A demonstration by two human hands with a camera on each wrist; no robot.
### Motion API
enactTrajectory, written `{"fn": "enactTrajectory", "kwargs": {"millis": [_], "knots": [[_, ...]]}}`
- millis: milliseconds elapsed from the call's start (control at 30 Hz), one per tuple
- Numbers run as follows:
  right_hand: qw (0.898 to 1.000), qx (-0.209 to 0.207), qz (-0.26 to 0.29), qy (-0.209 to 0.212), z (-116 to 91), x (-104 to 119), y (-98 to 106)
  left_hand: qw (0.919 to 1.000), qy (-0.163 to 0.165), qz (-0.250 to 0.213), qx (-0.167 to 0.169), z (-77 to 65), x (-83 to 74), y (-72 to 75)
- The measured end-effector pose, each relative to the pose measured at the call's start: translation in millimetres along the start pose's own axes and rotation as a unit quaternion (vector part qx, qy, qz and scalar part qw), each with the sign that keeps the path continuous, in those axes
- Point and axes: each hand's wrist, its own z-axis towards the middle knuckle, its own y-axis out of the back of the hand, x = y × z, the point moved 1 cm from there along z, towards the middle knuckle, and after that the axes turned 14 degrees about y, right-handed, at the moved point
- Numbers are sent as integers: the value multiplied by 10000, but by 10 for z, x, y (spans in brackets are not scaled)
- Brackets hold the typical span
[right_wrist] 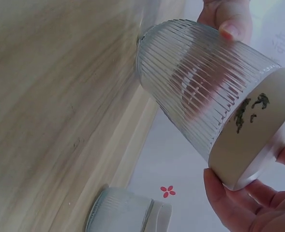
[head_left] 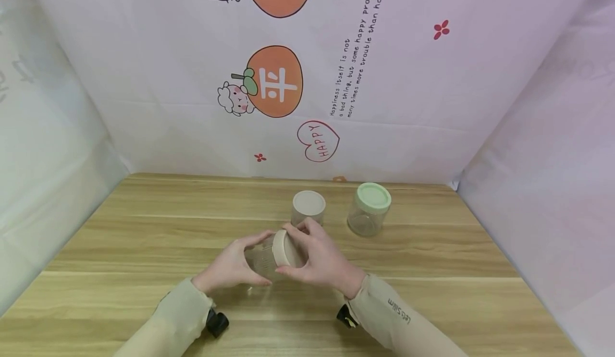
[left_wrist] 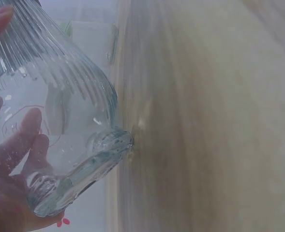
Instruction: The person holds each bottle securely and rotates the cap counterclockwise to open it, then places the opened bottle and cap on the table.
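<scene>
A ribbed clear glass jar (head_left: 262, 260) is tilted on its side over the table, its beige lid (head_left: 284, 251) facing right. My left hand (head_left: 231, 267) grips the glass body with thumb and fingers spread around it. On the other end, the fingers and thumb of my right hand (head_left: 323, 255) curl round the lid's edge. The lid (right_wrist: 253, 130) sits on the jar's mouth in the right wrist view, with dark green marks on its side. The thick glass base (left_wrist: 79, 176) points toward the left wrist camera, close beside the wooden surface.
Just behind my right hand stands a glass jar with a whitish lid (head_left: 309, 203). A jar with a pale green lid (head_left: 373, 197) is farther right. The wooden table (head_left: 144, 223) ends at a printed white cloth backdrop (head_left: 399, 133), with white cloth along both sides.
</scene>
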Motion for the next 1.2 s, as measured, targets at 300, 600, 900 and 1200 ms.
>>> {"fn": "enactTrajectory", "kwargs": {"millis": [300,600,900,1200], "knots": [[9982,131,-136,567,7,-47,16,9999,92,-76,88,-7,-7,22],[9965,333,-78,757,10,-65,53,9994,203,-164,243,3,24,30],[9943,576,6,901,29,-74,107,9994,224,-155,214,17,34,30],[9906,792,254,1089,26,-93,129,9995,176,-105,230,2,41,31]]}}
